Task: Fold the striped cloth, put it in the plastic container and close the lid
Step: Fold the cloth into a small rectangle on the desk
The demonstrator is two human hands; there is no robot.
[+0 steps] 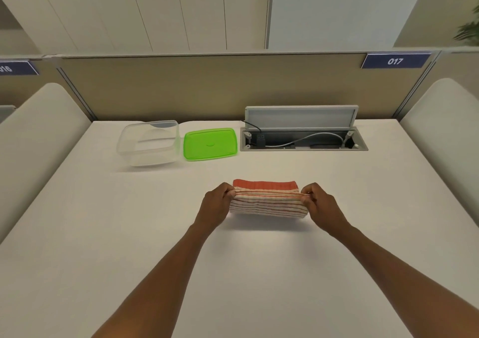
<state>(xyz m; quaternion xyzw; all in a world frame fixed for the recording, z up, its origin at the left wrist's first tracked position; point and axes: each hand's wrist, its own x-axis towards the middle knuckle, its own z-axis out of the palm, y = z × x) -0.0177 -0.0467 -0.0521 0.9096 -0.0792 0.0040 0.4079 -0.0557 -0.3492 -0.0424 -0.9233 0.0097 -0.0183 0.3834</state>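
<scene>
L hand (216, 202) & R hand (320, 204) each pinch an end of the folded cloth (268, 204), mid-table (259, 260). Box (149, 143) open at back left, lid (210, 144) just beside it.

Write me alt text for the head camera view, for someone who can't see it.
Two bare hands, left hand and right hand, pinch the ends of a folded red-striped cloth over a white desk. Behind it sit an open clear plastic container and, beside it on the right, its green lid.
</scene>
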